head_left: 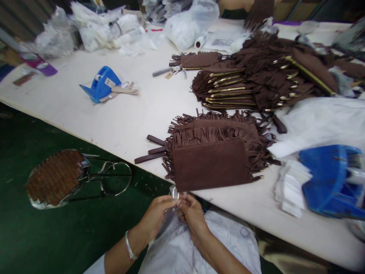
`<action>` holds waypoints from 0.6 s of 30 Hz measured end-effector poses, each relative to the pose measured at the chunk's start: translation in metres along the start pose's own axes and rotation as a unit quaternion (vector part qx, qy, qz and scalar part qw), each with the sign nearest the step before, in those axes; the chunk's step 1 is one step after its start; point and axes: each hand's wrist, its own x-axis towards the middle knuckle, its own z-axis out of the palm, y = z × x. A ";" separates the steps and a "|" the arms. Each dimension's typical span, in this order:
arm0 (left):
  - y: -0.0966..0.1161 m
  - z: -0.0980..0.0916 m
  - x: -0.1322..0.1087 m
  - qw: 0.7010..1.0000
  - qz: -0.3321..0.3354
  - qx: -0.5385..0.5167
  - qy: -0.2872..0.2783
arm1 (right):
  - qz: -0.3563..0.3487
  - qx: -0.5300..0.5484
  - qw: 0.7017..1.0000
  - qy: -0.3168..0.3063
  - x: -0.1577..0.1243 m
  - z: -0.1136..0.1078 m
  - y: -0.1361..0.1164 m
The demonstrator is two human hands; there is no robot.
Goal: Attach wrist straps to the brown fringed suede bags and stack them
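Close together above my lap, just off the table's front edge, my left hand (157, 214) and my right hand (193, 214) both pinch a small shiny, clear or silvery piece (175, 193). Its exact kind is too small to make out, and the fingers hide its lower part. Right beyond the fingertips lies a dark brown fringed pouch (211, 163), flat side up, at the edge of the table. More brown fringed pouches (225, 125) lie under and behind it, with wrist straps (149, 155) sticking out to the left.
A big pile of brown fringed pouches with gold zippers (228, 91) covers the back right of the white table (71, 99). Blue holders (105, 82) (327, 182) stand left and right, white paper slips (292, 186) beside the right one. Plastic bags (191, 24) lie behind; a stool (55, 177) stands left.
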 end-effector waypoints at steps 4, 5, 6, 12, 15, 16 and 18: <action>-0.004 -0.003 0.004 1.000 0.001 0.014 -0.011 | 0.006 0.009 1.000 0.010 -0.006 -0.004 0.001; -0.005 -0.003 0.005 1.000 0.004 0.019 -0.009 | 0.006 0.014 1.000 0.017 -0.008 -0.006 0.001; -0.005 -0.003 0.005 1.000 0.006 0.024 -0.002 | 0.007 0.015 1.000 0.025 -0.011 -0.007 0.002; -0.003 0.002 0.001 0.999 0.019 0.041 0.018 | 0.010 -0.027 0.999 0.029 -0.015 -0.008 0.001; -0.002 0.007 0.000 0.998 0.038 0.047 0.002 | 0.016 -0.024 0.999 0.033 -0.013 -0.007 0.002; -0.002 0.008 -0.001 0.998 0.043 0.048 -0.002 | 0.022 -0.020 0.999 0.035 -0.012 -0.008 0.002; -0.002 0.010 -0.001 0.997 0.055 0.045 -0.005 | 0.034 -0.009 0.999 0.034 -0.012 -0.009 0.002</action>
